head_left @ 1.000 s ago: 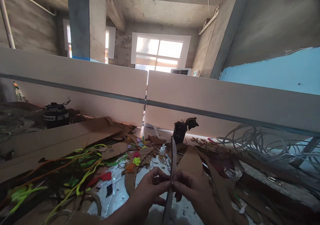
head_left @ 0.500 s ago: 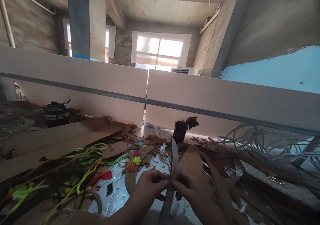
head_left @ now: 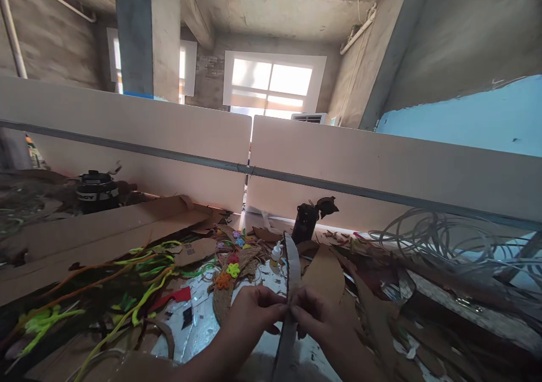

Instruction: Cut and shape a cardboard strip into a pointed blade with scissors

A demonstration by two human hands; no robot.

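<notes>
A long, slightly curved grey strip (head_left: 293, 266) with a dark, rough left edge stands up between my hands, running from the bottom of the view toward the table's far side. My left hand (head_left: 258, 314) pinches its left edge between thumb and fingertips. From the other side, my right hand (head_left: 315, 314) pinches it at the same height, the fingertips of both hands nearly touching. Just beyond stands a small white-capped glue bottle (head_left: 276, 254). Left of it lies a curved woven band (head_left: 222, 303) with colourful crocheted flowers (head_left: 232, 269) on and beside it.
Brown cardboard pieces (head_left: 324, 274) lie right of the strip. Green and orange cords (head_left: 144, 280) spread over the left side. A black container (head_left: 305, 222) stands at the back, a black lidded jar (head_left: 97, 192) back left, coiled clear tubing (head_left: 427, 232) at right. White panels (head_left: 339, 150) wall the far edge.
The strip's far end has tipped slightly to the left, so its pale face shows wider. Both hands keep their pinch at nearly the same place.
</notes>
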